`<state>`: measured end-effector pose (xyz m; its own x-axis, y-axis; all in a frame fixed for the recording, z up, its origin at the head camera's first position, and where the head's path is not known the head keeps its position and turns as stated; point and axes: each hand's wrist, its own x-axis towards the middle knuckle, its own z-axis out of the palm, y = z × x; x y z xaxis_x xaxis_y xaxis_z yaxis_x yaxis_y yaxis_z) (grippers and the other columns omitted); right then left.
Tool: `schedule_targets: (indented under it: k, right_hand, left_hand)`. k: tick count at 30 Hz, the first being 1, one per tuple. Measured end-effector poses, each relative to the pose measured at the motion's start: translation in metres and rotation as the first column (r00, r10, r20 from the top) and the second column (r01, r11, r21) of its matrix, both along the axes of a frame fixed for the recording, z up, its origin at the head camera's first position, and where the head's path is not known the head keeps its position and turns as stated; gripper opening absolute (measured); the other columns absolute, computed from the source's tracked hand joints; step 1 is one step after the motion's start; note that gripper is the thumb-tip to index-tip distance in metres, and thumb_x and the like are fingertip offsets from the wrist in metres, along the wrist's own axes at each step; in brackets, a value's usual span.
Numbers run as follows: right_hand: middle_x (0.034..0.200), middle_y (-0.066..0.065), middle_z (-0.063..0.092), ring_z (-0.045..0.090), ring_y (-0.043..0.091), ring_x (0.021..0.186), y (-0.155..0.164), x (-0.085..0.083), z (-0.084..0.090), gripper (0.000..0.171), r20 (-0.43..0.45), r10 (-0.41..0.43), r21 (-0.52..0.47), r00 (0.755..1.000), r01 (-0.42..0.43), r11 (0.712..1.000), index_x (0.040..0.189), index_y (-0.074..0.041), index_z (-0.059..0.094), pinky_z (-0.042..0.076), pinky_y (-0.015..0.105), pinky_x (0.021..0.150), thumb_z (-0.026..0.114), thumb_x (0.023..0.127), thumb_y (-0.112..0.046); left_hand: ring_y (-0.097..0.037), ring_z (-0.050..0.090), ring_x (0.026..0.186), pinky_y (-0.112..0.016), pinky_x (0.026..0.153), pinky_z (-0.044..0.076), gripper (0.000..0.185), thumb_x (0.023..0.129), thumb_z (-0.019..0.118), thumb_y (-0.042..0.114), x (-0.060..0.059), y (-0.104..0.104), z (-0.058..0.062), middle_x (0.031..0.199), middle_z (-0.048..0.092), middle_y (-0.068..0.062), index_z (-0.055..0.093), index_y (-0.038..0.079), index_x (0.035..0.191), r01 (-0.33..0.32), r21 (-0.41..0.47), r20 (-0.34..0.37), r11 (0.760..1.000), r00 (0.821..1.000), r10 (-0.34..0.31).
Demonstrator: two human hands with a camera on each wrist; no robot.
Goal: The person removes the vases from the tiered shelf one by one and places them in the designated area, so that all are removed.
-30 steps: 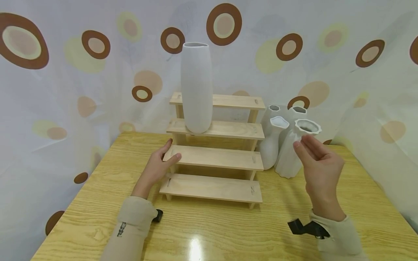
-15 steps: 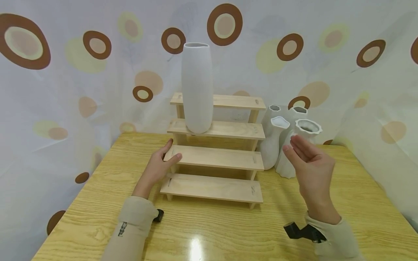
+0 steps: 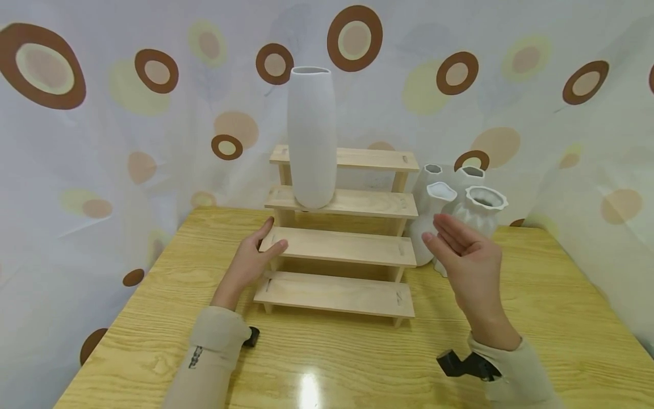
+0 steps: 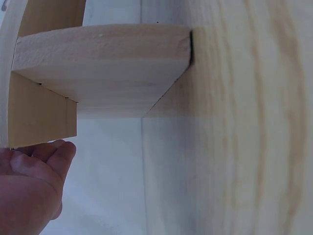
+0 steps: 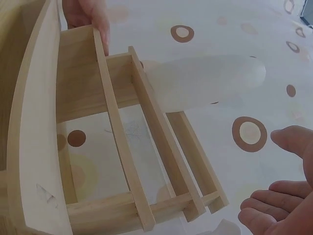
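My left hand (image 3: 250,258) grips the left end of a four-step wooden display stand (image 3: 337,245), its thumb lying on the second step from the bottom. In the left wrist view, the fingers (image 4: 62,155) curl against a wooden support. One tall white vase (image 3: 313,142) stands upright on the third step, toward the left end; neither hand touches it. Off the stand's right side my right hand (image 3: 472,270) hovers with thumb and fingers extended and apart, holding nothing. It partly hides a white vase with a ruffled rim (image 3: 482,213).
Several white vases, among them one with a wavy mouth (image 3: 441,193), cluster right of the stand on the wood-grain table (image 3: 332,363). A patterned cloth (image 3: 398,34) hangs behind and along both sides.
My right hand has moved left, from in front of the ruffled vase toward the stand. The left hand keeps its grip, and the tall vase stays on its step.
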<state>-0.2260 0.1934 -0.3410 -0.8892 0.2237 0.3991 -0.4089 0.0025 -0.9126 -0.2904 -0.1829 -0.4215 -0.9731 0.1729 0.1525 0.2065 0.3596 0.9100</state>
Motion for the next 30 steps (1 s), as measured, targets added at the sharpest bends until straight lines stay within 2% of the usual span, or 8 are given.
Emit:
schedule_targets:
  k: [7,13,16,21,26,30]
  right_hand:
    - [0.122,0.009,0.068,0.063,0.015,0.113,-0.009,-0.004,0.0,0.05,0.014,0.046,-0.003,0.999,-0.046,0.999,0.13,0.012,0.058,0.049,0.022,0.092,0.076,0.084,0.004]
    - [0.134,0.024,0.057,0.058,0.023,0.122,-0.016,-0.006,0.004,0.053,0.025,0.078,0.046,0.997,-0.079,0.996,0.134,0.009,0.056,0.047,0.021,0.095,0.076,0.086,-0.001]
    - [0.137,0.027,0.053,0.054,0.028,0.126,-0.02,-0.008,0.006,0.054,0.025,0.097,0.053,0.995,-0.098,0.994,0.135,0.009,0.055,0.046,0.022,0.096,0.076,0.086,-0.001]
    - [0.137,0.026,0.053,0.053,0.031,0.127,-0.025,-0.012,0.007,0.054,0.024,0.113,0.05,0.993,-0.114,0.992,0.136,0.009,0.054,0.046,0.024,0.097,0.075,0.087,-0.002]
    - [0.139,0.026,0.052,0.052,0.032,0.128,-0.029,-0.015,0.007,0.056,0.025,0.119,0.056,0.993,-0.12,0.991,0.137,0.009,0.053,0.046,0.022,0.095,0.075,0.087,-0.004]
    - [0.139,0.027,0.051,0.051,0.033,0.128,-0.033,-0.018,0.007,0.056,0.019,0.129,0.047,0.991,-0.13,0.99,0.137,0.01,0.052,0.046,0.022,0.096,0.075,0.087,-0.003]
  left_hand:
    - [-0.019,0.012,0.148,-0.043,0.118,0.019,0.082,0.097,0.062,0.046,-0.001,0.001,-0.002,0.162,0.017,0.001,0.02,0.011,0.158,0.004,0.007,-0.001,1.0,1.0,-0.004]
    - [-0.019,0.012,0.148,-0.043,0.118,0.019,0.082,0.096,0.062,0.046,-0.001,0.001,0.0,0.162,0.017,0.001,0.021,0.01,0.158,0.005,0.008,-0.008,1.0,1.0,-0.005]
    - [-0.017,0.013,0.148,-0.042,0.118,0.019,0.084,0.095,0.063,0.048,-0.001,0.001,0.001,0.162,0.017,0.0,0.02,0.011,0.158,0.003,0.012,-0.005,1.0,1.0,-0.003]
    - [-0.019,0.014,0.148,-0.043,0.117,0.021,0.084,0.095,0.063,0.048,0.0,0.001,0.001,0.163,0.017,-0.004,0.02,0.012,0.158,0.004,0.023,-0.004,1.0,1.0,-0.004]
    - [-0.02,0.014,0.148,-0.042,0.117,0.022,0.081,0.097,0.062,0.043,-0.001,0.001,0.0,0.162,0.016,0.0,0.02,0.011,0.158,0.009,0.022,0.007,1.0,1.0,-0.009]
    - [-0.022,0.013,0.148,-0.043,0.117,0.021,0.077,0.099,0.061,0.037,0.004,0.003,0.007,0.162,0.015,-0.002,0.019,0.009,0.158,0.014,0.021,0.023,1.0,1.0,-0.014]
